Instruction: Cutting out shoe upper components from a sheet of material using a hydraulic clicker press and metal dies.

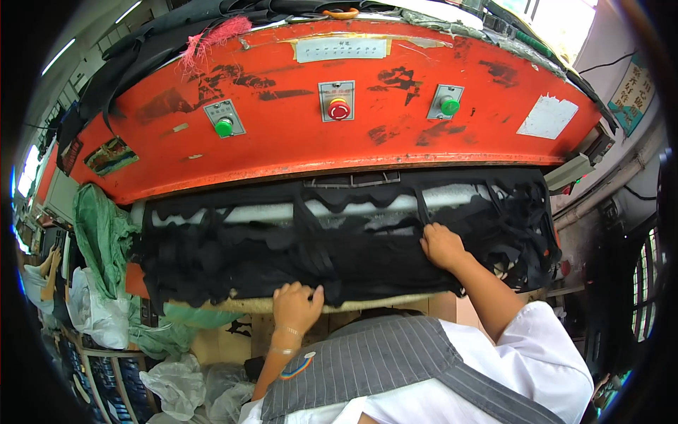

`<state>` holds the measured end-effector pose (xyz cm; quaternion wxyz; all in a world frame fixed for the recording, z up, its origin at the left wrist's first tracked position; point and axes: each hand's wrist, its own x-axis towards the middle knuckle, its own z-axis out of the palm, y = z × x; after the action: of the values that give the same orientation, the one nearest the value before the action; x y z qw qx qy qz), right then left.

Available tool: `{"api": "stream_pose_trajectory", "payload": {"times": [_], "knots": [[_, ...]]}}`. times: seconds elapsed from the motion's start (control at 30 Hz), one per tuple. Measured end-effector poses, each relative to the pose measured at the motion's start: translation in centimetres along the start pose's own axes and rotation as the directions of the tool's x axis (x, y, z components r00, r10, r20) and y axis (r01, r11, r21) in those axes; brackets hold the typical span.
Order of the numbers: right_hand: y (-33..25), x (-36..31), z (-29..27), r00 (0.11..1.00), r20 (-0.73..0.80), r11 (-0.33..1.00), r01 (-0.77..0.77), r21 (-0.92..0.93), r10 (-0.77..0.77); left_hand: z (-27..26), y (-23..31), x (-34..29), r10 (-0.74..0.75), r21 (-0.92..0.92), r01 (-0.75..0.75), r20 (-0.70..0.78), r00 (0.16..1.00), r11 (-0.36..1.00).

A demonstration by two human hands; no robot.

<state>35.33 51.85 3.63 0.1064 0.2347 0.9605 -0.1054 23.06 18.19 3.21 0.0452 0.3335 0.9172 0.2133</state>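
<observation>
Black fabric (367, 261), cut into strips and holes, is spread in a tangled layer over the machine's pale bed (261, 213). At its near edge, my left hand (296, 307) has its fingers curled over the cloth, thumb pointing up. My right hand (443, 245) lies farther in and to the right, closed on the fabric beside a narrow upright strip. The fingertips of both hands are partly hidden. Through the gaps in the black layer, the white surface below shows near the back.
Behind the bed rises an orange-red press body (282, 141) with a red button (339, 109), a left green button (224, 127) and a right green button (449, 107). Dark sheets and pink string (215, 42) lie on top. A green sack (102, 233) and plastic bags (176, 385) sit left.
</observation>
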Motion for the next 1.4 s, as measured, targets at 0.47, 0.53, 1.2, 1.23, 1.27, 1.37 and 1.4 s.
{"api": "stream_pose_trajectory", "payload": {"times": [0.47, 0.53, 1.2, 1.23, 1.27, 1.37, 1.4], "knots": [[-8.3, 3.3, -4.6, 0.893, 0.119, 0.878, 0.449, -0.167, -0.434, -1.7, -1.9, 10.5, 0.468, -0.075, -0.492, -0.216, 0.857, 0.867], [-8.6, 4.3, -2.4, 0.891, 0.12, 0.891, 0.448, -0.074, -0.438, 1.9, -5.0, 11.3, 0.523, -0.121, -0.562, -0.248, 0.815, 0.818], [-7.5, 6.5, -10.6, 0.897, 0.086, 0.885, 0.405, 0.229, -0.433, 8.4, -5.0, 14.6, 0.423, 0.115, -0.411, -0.37, 0.827, 0.904], [-7.7, 7.0, -10.7, 0.926, 0.089, 0.921, 0.349, 0.171, -0.367, 8.3, -5.3, 14.7, 0.413, 0.099, -0.406, -0.371, 0.832, 0.908], [-8.2, 7.4, -10.8, 0.95, 0.087, 0.951, 0.29, 0.111, -0.3, 8.1, -5.7, 14.7, 0.402, 0.083, -0.401, -0.372, 0.837, 0.912], [-7.4, 10.0, -8.1, 0.935, 0.031, 0.934, 0.353, -0.05, -0.352, 6.9, -5.4, 15.0, 0.418, 0.019, -0.442, -0.361, 0.833, 0.897], [-7.3, 11.0, -7.1, 0.93, 0.007, 0.926, 0.368, -0.082, -0.368, 6.0, -5.7, 15.6, 0.416, 0.018, -0.441, -0.366, 0.832, 0.897]]}}
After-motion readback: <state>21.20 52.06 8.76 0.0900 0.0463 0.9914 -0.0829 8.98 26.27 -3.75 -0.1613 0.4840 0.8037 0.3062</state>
